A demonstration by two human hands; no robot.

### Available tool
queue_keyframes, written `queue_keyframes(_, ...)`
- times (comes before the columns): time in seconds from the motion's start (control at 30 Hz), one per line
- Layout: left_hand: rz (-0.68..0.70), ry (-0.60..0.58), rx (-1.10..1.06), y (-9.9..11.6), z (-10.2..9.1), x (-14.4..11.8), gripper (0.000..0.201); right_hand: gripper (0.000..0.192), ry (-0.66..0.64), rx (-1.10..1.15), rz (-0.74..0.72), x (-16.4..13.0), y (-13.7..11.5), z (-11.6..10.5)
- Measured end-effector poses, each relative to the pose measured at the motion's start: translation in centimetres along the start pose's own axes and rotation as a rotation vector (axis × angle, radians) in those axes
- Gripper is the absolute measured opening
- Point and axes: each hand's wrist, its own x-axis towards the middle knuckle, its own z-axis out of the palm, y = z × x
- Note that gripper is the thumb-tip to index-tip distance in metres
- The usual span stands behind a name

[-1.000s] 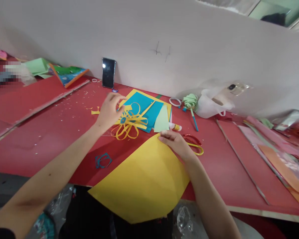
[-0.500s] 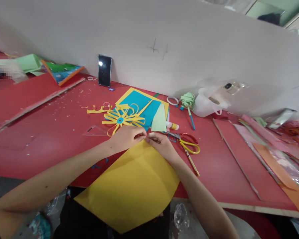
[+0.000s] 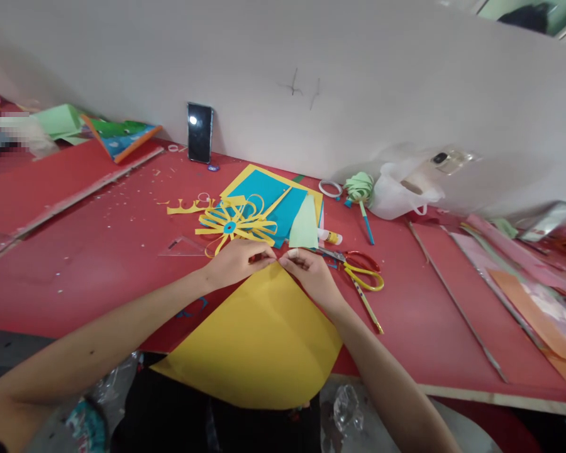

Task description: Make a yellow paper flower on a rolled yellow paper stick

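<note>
Left hand (image 3: 236, 261) and right hand (image 3: 311, 270) side by side at far corner of yellow paper sheet (image 3: 259, 340), fingertips nearly meeting. Left grip closed: thumb and fingers pinched together on the corner's edge. Right grip likewise closed on the same corner, fingertips pressed to the paper from the other side. Both grips tight, no gap visible between finger and thumb.

Sheet bowed, far corner lifted at the hands, near edge hanging past the front edge of the red table (image 3: 75, 264) toward the body. Faint crease lines across the sheet's surface.

Just beyond the hands: yellow strip flower (image 3: 233, 223) with a blue centre, lying partly on a blue sheet (image 3: 273, 198) backed by another yellow sheet. Pale green paper piece (image 3: 304, 226) leaning on the blue sheet's right side. Glue stick (image 3: 330, 237) touching that pile's right edge. Scissors (image 3: 358, 269) with red and yellow handles just right of the right hand, apart from it. Yellow scalloped offcut (image 3: 186, 206) left of the flower. Clear set square (image 3: 183, 246) flat on the table left of the left hand.

Farther back: dark phone (image 3: 200, 133) propped upright against the white wall board (image 3: 311, 94). Tape ring (image 3: 331, 188), rolled green strips (image 3: 360, 187) on a blue stick, white plastic bag (image 3: 400, 192) to the right. Paper scraps scattered over the table's left part.
</note>
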Motion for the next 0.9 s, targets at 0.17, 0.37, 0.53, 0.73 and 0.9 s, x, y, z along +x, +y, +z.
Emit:
queue_keyframes(0.17, -0.004, -0.001, -0.010, 0.3, -0.1, -0.1, 0.017, 0.030, 0.012, -0.128, -0.076, 0.1, 0.2, -0.1)
queue_keyframes(0.37, -0.006, -0.031, -0.080, 0.6, -0.5, 0.0, 0.014, 0.020, -0.052, -0.055, -0.040, 0.0, -0.1, 0.2)
queue_keyframes(0.53, 0.018, -0.037, -0.069, 0.3, -0.5, 0.0, 0.016, 0.017, -0.062, -0.021, -0.031, 0.1, 0.1, 0.3)
queue_keyframes(0.73, -0.125, -0.016, -0.217, 0.7, -0.4, 0.0, 0.024, 0.020, -0.004, -0.067, -0.091, 0.3, 1.0, 0.4)
queue_keyframes(0.9, -0.156, -0.004, -0.217, 0.7, -0.3, 0.0, 0.016, 0.018, 0.006, -0.093, -0.105, 0.3, 1.1, 0.5)
